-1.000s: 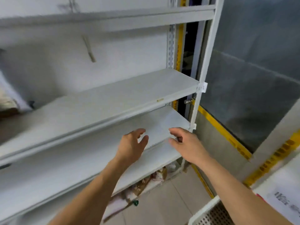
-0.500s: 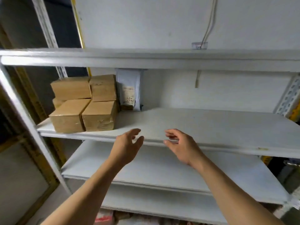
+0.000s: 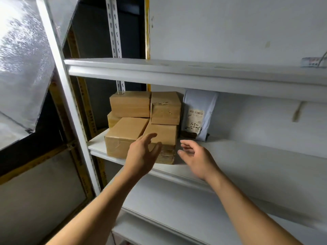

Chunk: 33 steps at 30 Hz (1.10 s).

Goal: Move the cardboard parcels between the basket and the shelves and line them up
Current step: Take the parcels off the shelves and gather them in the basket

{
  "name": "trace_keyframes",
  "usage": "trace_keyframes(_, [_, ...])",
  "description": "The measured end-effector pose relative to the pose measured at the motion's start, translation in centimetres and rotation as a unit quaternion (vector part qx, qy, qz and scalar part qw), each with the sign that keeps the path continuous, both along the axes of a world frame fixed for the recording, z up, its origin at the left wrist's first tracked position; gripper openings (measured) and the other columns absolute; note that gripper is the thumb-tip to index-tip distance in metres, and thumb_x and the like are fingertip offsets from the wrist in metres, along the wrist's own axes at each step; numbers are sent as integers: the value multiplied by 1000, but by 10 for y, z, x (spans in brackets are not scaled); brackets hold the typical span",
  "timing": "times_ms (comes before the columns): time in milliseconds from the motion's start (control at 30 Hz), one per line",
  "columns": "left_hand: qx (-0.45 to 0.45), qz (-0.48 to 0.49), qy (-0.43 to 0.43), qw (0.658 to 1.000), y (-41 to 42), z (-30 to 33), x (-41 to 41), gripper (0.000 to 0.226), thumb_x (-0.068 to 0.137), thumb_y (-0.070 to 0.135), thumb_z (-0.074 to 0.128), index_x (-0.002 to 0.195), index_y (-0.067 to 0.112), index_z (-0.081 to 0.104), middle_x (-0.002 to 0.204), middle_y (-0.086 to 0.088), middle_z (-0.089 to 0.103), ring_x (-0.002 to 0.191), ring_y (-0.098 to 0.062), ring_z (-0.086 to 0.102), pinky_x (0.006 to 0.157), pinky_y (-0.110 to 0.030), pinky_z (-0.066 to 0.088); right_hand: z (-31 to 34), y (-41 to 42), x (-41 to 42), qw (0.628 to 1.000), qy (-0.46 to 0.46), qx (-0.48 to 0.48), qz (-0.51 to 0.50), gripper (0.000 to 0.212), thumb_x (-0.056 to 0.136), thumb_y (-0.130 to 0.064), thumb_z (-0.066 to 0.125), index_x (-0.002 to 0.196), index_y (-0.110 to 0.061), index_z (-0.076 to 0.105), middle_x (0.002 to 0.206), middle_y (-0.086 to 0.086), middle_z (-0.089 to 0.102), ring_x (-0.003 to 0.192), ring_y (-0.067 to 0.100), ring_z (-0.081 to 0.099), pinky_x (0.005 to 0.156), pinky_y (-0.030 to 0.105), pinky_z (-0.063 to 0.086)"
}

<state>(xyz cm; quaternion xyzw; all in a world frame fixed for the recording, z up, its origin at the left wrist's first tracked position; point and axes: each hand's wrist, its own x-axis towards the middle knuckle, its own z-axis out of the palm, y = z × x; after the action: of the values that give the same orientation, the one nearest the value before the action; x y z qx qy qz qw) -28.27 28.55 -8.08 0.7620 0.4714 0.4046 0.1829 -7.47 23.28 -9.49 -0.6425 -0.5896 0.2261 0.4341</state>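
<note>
Cardboard parcels sit stacked at the left end of the middle shelf (image 3: pixel 247 156), against the white upright (image 3: pixel 70 121) of the rack. Two lie in the near row: the left box (image 3: pixel 122 137) and the right box (image 3: pixel 164 137), touching side by side at the shelf's front edge. Behind them stand more: an upper left box (image 3: pixel 130 104) resting on a lower one whose corner only just shows, and an upper right box (image 3: pixel 166 108) whose front reaches down to the top of the near right box. Just right of the stack, a white mailer (image 3: pixel 200 112) with a printed label and handwritten digits leans upright against the back wall. The left hand (image 3: pixel 141 156) reaches out in front of the near right box, fingers spread and loosely bent, holding nothing; whether the fingertips touch the cardboard cannot be told. The right hand (image 3: pixel 196 158) hovers just right of that same box, above the bare shelf, fingers relaxed and apart, also empty. The top shelf (image 3: pixel 194 75) runs above the stack, and a lower shelf (image 3: pixel 185 209) shows beneath the forearms.
</note>
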Motion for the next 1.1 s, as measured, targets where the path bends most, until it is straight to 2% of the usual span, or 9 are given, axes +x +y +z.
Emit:
trace_keyframes(133, [14,21,-19,1000,42,21,5,52,101,41,65,148,21,54,142,-3,63,126,-19,62,104,-42,55,18,45,-6,1000,31,4,7,58,100,-35,70,153,-27,49,147,-2,57,135,13,54,102,25,44])
trace_keyframes(300, [6,37,-28,999,94,44,31,64,99,35,68,154,13,43,149,-8,56,131,-24,57,108,-39,48,45,106,3,996,84,26,-28,74,101,-38,69,163,-26,30,154,-6,47,143,14,44,118,40,38])
trace_keyframes(433, [-37,30,-50,998,132,50,48,58,95,35,72,145,18,47,137,-5,63,121,-21,61,99,-35,50,58,145,10,989,143,15,-39,87,101,-42,68,167,-32,13,171,2,27,156,26,31,125,52,32])
trace_keyframes(567, [-82,23,-85,993,154,47,57,63,94,40,74,146,20,45,136,-2,64,121,-23,63,105,-43,53,58,162,10,985,169,1,-23,84,102,-43,67,167,-35,14,168,1,34,153,27,35,122,50,33])
trace_keyframes(700, [-84,12,-117,990,157,41,60,47,94,40,74,133,24,53,126,3,67,114,-19,65,103,-43,54,52,166,11,981,193,-11,-7,85,103,-38,66,168,-26,14,165,2,37,150,24,38,113,35,33])
trace_keyframes(800, [-81,14,-140,987,155,36,55,50,92,51,71,130,24,55,120,5,70,110,-17,66,99,-43,55,49,161,8,976,217,15,-4,82,101,-39,68,167,-26,20,157,-3,44,144,16,41,118,37,33])
trace_keyframes(933, [-85,44,-189,977,140,32,47,54,93,66,63,124,23,51,113,7,66,105,-14,65,90,-34,51,41,151,4,967,249,48,-15,81,91,-64,70,155,-29,35,153,0,52,140,23,50,121,51,36])
trace_keyframes(1033, [-80,74,-209,972,128,34,45,51,95,70,57,114,23,49,101,9,62,95,-11,62,88,-40,54,42,140,-3,967,247,42,-43,102,82,-84,61,163,-32,27,163,0,42,148,26,42,124,54,32])
trace_keyframes(1100, [-76,81,-207,972,123,33,43,53,94,73,55,113,23,50,106,4,63,97,-15,63,92,-45,56,44,134,-6,967,249,28,-41,97,84,-83,58,163,-33,31,164,-1,43,149,26,42,125,52,31])
